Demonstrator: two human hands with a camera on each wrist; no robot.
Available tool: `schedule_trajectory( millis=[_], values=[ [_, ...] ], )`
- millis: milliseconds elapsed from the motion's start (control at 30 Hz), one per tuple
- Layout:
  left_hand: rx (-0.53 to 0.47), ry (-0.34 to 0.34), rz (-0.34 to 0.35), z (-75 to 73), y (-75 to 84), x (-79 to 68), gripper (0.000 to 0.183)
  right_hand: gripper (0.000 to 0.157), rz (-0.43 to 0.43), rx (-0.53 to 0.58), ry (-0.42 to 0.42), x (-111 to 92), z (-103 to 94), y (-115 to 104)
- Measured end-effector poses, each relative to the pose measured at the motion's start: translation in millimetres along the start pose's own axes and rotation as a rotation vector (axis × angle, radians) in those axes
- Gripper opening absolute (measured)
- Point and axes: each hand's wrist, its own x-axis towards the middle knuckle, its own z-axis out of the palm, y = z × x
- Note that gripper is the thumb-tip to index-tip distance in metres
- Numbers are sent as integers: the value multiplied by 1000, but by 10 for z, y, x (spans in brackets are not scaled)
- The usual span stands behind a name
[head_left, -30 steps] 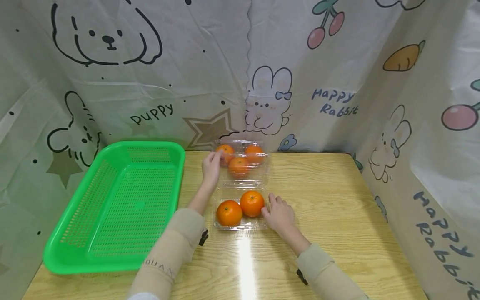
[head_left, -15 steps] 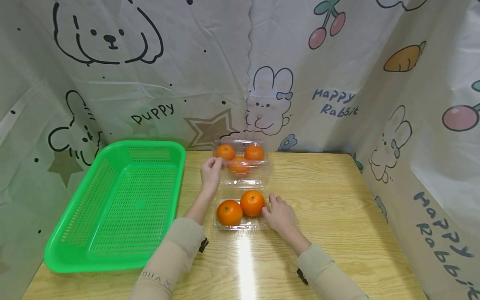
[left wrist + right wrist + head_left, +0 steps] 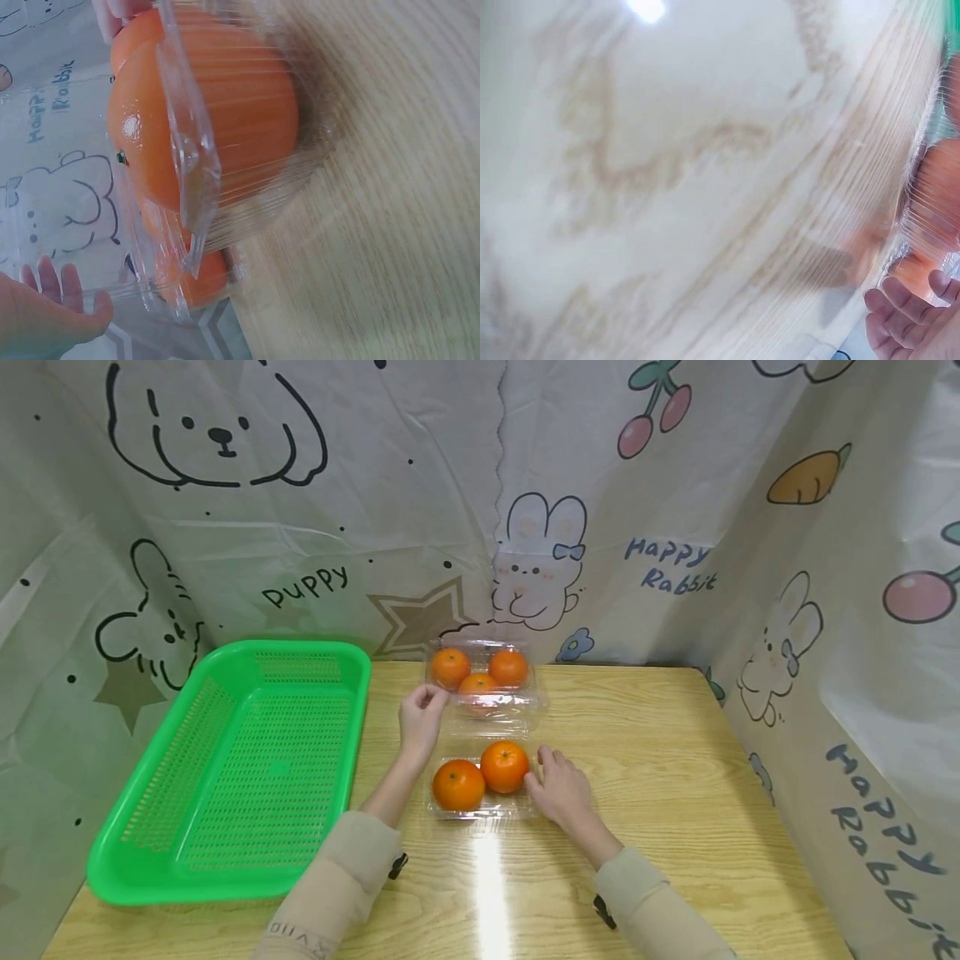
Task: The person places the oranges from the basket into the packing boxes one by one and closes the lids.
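Note:
A clear plastic clamshell box (image 3: pixel 491 817) holds two oranges, the left orange (image 3: pixel 458 785) slightly nearer than the right orange (image 3: pixel 505 767). Its hinged lid stands raised at the back. My left hand (image 3: pixel 420 724) pinches the lid's left edge between thumb and fingers; in the left wrist view the hand (image 3: pixel 52 311) is partly cut off. My right hand (image 3: pixel 562 785) rests on the table at the box's right side, thumb by the rim, fingers loosely bent; the right wrist view shows those fingers (image 3: pixel 904 319) beside the clear wall.
Behind the raised lid stands another clear box (image 3: pixel 480 652) with three oranges, close to the wall sheet (image 3: pixel 405 527). A large green plastic basket (image 3: pixel 360 710) sits to the left on the wooden table (image 3: pixel 637 760).
My left hand has come toward me and slightly down, and the lid's edge has lowered with it. My right hand stays by the front box.

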Motion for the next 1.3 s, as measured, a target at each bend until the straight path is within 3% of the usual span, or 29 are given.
schedule_trajectory(
  millis=[100, 200, 500, 600, 767, 1000, 1300],
  values=[
    [11, -11, 6, -16, -9, -24, 14, 29, 16, 48, -2, 4, -10, 9],
    [15, -21, 3, -25, -18, -56, 14, 28, 51, 165, 4, 8, -61, 16],
    [14, -50, 7, -54, -38, -125, 15, 24, 186, 762, 216, 101, -407, -92],
    [4, -53, 20, -59, -45, -138, 14, 31, 194, 877, 240, 123, -513, -125],
    [9, -53, 52, -69, -58, -168, 11, 41, 194, 940, 203, 120, -624, -180],
    [12, -75, 118, -82, -91, -223, 7, 51, 174, 930, 135, 66, -681, -262],
    [34, -114, 208, -114, -154, -294, 8, 48, 170, 928, 105, 18, -661, -334]
  ],
)
